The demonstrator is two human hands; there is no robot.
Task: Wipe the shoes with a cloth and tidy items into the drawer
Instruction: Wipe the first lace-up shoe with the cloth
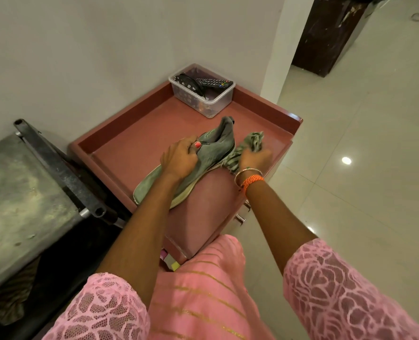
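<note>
A grey-green shoe (pixel 203 155) lies on top of a pink cabinet (pixel 130 143). The shoe looks soft and fuzzy, like suede, with a pale, worn sole along its edge. There is a small stitched mark near its opening, but it is too small to read. The heel points to 1 o'clock and the toe to 7 o'clock.

The left hand (pixel 179 158) is curled over the middle of the shoe and grips it. One nail has bright pink polish. The right hand (pixel 254 159) is at 3 o'clock from the shoe, bunched around a striped green cloth (pixel 251 143). The cloth is crumpled and touches the side of the shoe. This hand is a bit blurry.

The cabinet top is smooth with a raised rim all round. At 12 o'clock, in the back corner, sits a clear plastic box (pixel 216 101) with rounded corners. Inside it is a black remote (pixel 214 82) with tiny coloured buttons. Shiny metal handles (pixel 240 218) stick out of the cabinet's front, at 5 o'clock. The floor (pixel 350 143) is glossy pale tile.
</note>
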